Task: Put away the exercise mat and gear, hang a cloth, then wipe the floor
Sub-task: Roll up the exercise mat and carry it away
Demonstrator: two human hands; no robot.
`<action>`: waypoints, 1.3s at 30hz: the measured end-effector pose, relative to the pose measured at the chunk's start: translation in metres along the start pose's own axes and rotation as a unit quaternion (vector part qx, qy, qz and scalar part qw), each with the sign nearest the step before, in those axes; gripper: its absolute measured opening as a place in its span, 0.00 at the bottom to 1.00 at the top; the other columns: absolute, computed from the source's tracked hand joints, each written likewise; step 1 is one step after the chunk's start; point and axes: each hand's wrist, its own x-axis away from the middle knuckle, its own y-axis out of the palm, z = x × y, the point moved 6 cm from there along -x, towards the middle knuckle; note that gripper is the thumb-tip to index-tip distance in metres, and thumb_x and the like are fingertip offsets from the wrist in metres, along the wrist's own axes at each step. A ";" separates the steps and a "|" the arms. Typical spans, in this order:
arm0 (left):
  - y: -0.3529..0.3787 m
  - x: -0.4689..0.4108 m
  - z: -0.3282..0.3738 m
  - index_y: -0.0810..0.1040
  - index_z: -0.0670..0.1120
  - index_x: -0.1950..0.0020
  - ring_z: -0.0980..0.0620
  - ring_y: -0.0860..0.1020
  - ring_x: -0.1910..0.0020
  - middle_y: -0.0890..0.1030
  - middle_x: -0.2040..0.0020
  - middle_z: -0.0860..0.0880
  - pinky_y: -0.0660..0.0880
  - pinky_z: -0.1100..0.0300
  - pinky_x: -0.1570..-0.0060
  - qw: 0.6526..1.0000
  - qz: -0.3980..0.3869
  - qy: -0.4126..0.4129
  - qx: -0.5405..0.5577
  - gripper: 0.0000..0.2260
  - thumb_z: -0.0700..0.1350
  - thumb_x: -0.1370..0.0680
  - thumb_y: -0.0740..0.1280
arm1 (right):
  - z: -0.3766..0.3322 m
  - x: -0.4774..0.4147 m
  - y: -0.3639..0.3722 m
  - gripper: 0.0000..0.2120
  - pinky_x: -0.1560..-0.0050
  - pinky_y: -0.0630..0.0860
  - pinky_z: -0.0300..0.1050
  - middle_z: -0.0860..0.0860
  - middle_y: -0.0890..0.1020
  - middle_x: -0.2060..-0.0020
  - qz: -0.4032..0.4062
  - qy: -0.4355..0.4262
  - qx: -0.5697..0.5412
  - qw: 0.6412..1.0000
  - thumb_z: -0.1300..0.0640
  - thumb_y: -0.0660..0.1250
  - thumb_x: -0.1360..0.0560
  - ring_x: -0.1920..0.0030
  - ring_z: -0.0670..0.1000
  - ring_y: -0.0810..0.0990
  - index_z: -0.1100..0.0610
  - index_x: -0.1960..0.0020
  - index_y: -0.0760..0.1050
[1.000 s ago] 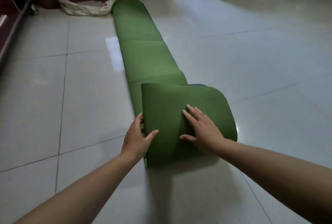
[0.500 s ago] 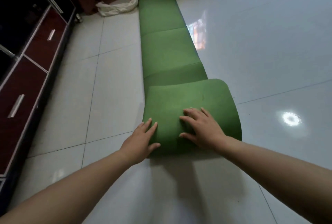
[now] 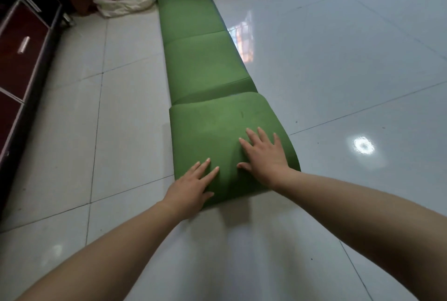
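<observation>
Your left hand (image 3: pixel 191 186) and right hand (image 3: pixel 264 155), fingers spread flat, press the folded near end of the green exercise mat (image 3: pixel 200 59), which stretches toward 12 o'clock across the tiled floor (image 3: pixel 338 71); a white cloth (image 3: pixel 125 3) lies at 11 o'clock.

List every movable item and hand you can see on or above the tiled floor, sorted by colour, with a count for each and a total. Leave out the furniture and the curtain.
Green: 1, the exercise mat
White: 1, the crumpled cloth
Bare hands: 2, the left hand and the right hand, both flat on the mat's folded-over end
Total: 4
</observation>
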 end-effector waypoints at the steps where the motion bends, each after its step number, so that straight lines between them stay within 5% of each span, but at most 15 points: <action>1: 0.006 -0.003 -0.002 0.46 0.57 0.24 0.49 0.45 0.23 0.42 0.22 0.52 0.57 0.52 0.28 1.000 -0.005 -0.003 0.002 0.28 0.54 0.20 0.57 | -0.003 0.002 0.003 0.32 0.28 0.50 0.61 0.51 0.48 0.24 -0.005 -0.014 -0.011 1.000 0.40 0.58 0.24 0.24 0.56 0.46 0.49 0.25 0.51; 7: 0.026 -0.028 -0.009 0.46 0.54 0.23 0.46 0.47 0.24 0.44 0.22 0.49 0.55 0.46 0.27 0.999 -0.035 0.006 0.025 0.29 0.57 0.20 0.56 | -0.005 0.025 0.042 0.33 0.28 0.50 0.60 0.50 0.48 0.23 -0.078 -0.076 -0.015 0.994 0.40 0.60 0.24 0.24 0.54 0.47 0.45 0.24 0.50; 17: 0.032 -0.042 -0.020 0.47 0.54 0.23 0.47 0.48 0.24 0.45 0.22 0.49 0.55 0.52 0.27 0.996 -0.067 0.033 0.054 0.29 0.58 0.20 0.55 | 0.004 0.012 0.061 0.38 0.27 0.49 0.58 0.48 0.48 0.23 -0.114 -0.088 -0.020 0.989 0.37 0.62 0.27 0.24 0.52 0.48 0.44 0.24 0.48; 28: 0.049 0.001 -0.027 0.59 0.57 0.26 0.51 0.52 0.24 0.55 0.23 0.53 0.50 0.47 0.27 0.986 0.100 -0.025 0.129 0.26 0.54 0.23 0.63 | 0.005 0.010 0.064 0.38 0.28 0.53 0.56 0.48 0.49 0.23 -0.096 -0.104 -0.026 0.990 0.38 0.64 0.28 0.24 0.52 0.50 0.43 0.25 0.49; 34: 0.040 0.011 -0.033 0.70 0.50 0.31 0.49 0.60 0.27 0.62 0.26 0.49 0.55 0.61 0.31 0.947 0.192 -0.061 0.249 0.22 0.47 0.24 0.67 | 0.000 0.016 0.062 0.41 0.28 0.49 0.59 0.48 0.47 0.23 -0.071 -0.093 -0.015 0.993 0.37 0.65 0.29 0.24 0.54 0.48 0.45 0.24 0.47; 39: 0.038 0.018 -0.058 0.66 0.50 0.30 0.52 0.63 0.29 0.64 0.28 0.51 0.60 0.58 0.30 0.865 0.228 -0.203 0.398 0.24 0.45 0.24 0.68 | -0.001 0.012 0.060 0.40 0.28 0.50 0.60 0.47 0.50 0.24 -0.075 -0.079 -0.051 0.993 0.39 0.67 0.29 0.24 0.53 0.49 0.45 0.25 0.51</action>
